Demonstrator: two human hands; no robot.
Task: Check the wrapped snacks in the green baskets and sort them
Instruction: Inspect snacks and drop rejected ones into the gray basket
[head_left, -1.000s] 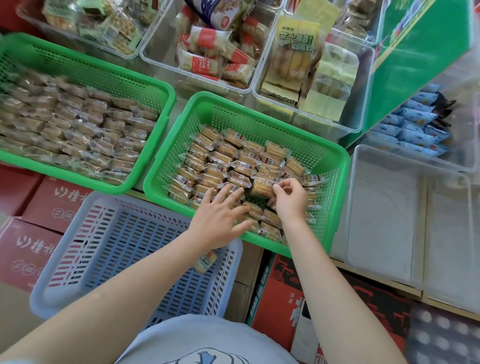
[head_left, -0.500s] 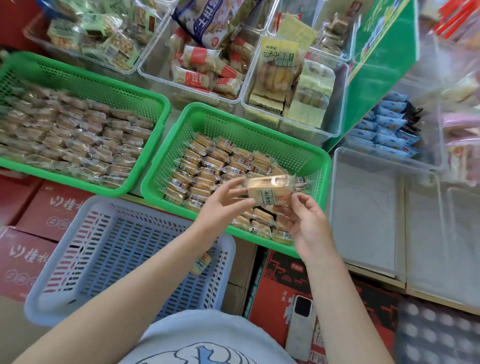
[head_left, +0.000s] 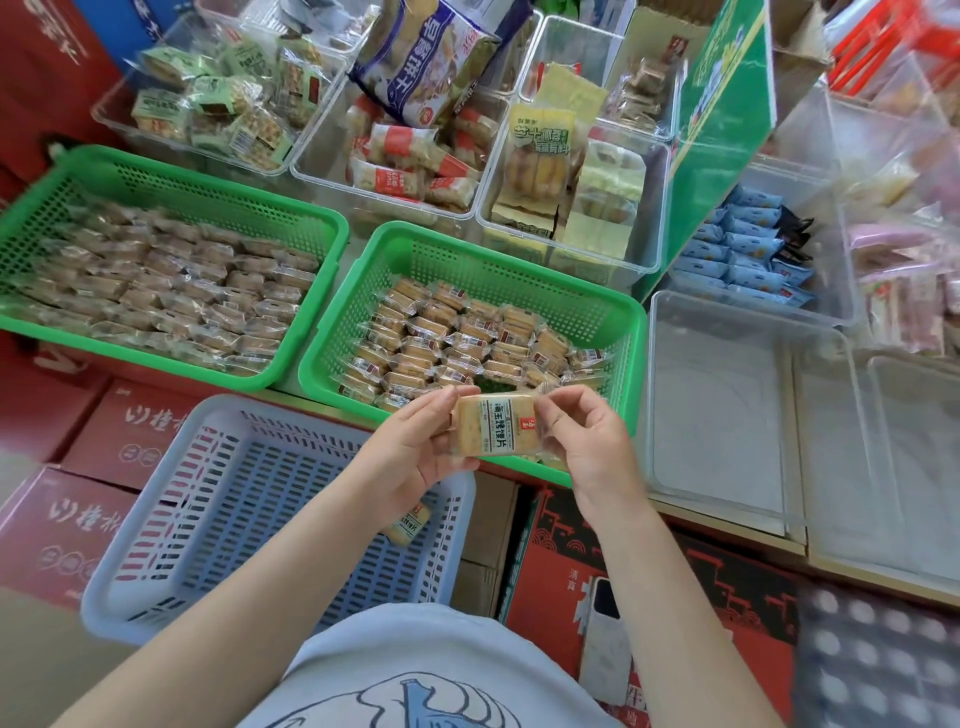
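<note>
Farthest left of the wrapped snack (head_left: 493, 424) sits a green basket (head_left: 322, 228) filled with clear-wrapped pieces. Below and left of the snack, a pale blue basket (head_left: 171, 519) holds one small packet (head_left: 408, 524). The left hand (head_left: 415, 452) pinches the snack's left end and the right hand (head_left: 582, 441) pinches its right end, label facing up. Directly behind the snack, a second green basket (head_left: 618, 312) carries rows of similar pieces. Right of the snack stands a clear bin (head_left: 675, 467).
</note>
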